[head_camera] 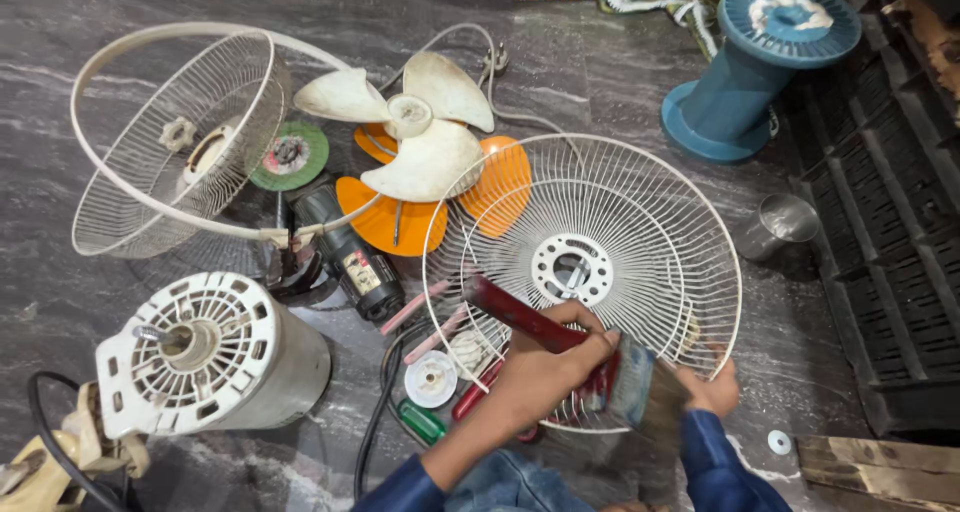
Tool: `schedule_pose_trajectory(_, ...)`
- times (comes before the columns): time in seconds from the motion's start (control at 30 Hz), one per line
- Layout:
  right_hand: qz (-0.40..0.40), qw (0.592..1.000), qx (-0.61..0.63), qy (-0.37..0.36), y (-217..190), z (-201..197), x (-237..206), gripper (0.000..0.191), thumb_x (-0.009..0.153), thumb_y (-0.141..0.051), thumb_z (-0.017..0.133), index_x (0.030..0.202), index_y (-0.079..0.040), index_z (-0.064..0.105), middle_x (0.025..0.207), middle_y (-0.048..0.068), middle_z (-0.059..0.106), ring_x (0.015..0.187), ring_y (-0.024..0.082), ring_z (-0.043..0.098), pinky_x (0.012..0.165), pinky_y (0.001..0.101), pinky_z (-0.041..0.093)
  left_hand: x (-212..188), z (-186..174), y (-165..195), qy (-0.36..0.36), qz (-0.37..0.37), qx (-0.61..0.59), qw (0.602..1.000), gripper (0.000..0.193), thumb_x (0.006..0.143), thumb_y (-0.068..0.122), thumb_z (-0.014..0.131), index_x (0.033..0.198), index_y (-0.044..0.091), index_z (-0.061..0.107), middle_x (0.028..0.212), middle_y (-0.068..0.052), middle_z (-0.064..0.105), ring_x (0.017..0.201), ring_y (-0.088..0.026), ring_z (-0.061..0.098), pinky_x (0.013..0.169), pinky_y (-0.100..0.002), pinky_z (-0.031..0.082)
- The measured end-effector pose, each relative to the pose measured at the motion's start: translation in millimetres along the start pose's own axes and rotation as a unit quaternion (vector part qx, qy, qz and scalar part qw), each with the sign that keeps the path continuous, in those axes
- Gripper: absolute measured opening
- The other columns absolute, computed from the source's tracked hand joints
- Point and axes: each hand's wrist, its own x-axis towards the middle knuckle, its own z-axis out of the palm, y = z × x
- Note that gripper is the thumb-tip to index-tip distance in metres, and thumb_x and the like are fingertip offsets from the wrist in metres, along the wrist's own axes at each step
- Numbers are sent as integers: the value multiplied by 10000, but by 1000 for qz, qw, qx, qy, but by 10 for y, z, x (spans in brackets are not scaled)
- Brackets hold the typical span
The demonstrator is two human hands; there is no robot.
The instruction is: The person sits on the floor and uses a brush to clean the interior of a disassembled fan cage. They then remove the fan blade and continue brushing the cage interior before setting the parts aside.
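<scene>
The biggest thing under the hands is a round white wire fan guard, lying on the dark marble floor with its hollow side up. The right hand grips its near rim; the fingers are curled over the wire, closed on it, though the motion blur hides the details. The left hand is closed around the red handle of a wide paintbrush. The handle points up and left from the fingers, and the bristles lie to the right of them, against the wires of the guard, just beside the right hand.

Far left of the left-hand fingers stands a white fan motor with its shaft upward. Beyond it, farther from the fingers, a second wire guard leans with its ring around it. Above the fingers, past the rim of the held guard, lies a white three-blade propeller over an orange one. A black angle grinder with a green disc is up and left of the fingers.

Far above the right-hand fingers stands a blue spool, and nearer a small steel cup. Just left of the left-hand fingers, touching the guard's rim, are a small white round cap and a green-handled screwdriver.
</scene>
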Motion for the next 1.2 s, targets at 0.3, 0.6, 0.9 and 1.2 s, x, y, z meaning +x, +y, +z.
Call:
schedule_pose_trajectory(0.3,13,1000,3,-11,40,20,-5,649,899,129,427,1431,-240,460,1023,191,712,619,270,672,457,509,596,161,-608,-83,174,1,246,954,180,785,175,739,816,-1,716,602,-111,676,577,-231,684,542,-395,521)
schedule_pose_trajectory(0.6,-188,971,133,-59,409,-20,343,708,758,224,484,1406,-54,546,1120,114,703,772,235,773,621,387,682,10,1,60,30,229,445,865,434,532,238,839,847,3,656,601,-149,657,560,-310,666,511,-453,516)
schedule_pose_trajectory(0.9,-14,1000,24,-3,249,16,253,702,834,173,473,1437,-186,488,1028,195,711,689,308,702,499,506,588,168,70,-138,93,-40,-59,993,118,839,129,678,798,30,629,620,-62,641,562,-111,622,517,-313,492)
schedule_pose_trajectory(1.2,-30,998,36,-30,120,-37,37,717,848,160,464,1448,-233,479,998,203,712,610,295,673,448,530,574,416,-750,-37,247,332,573,707,346,699,76,760,1009,64,605,1186,-318,683,1001,-375,669,852,-431,583)
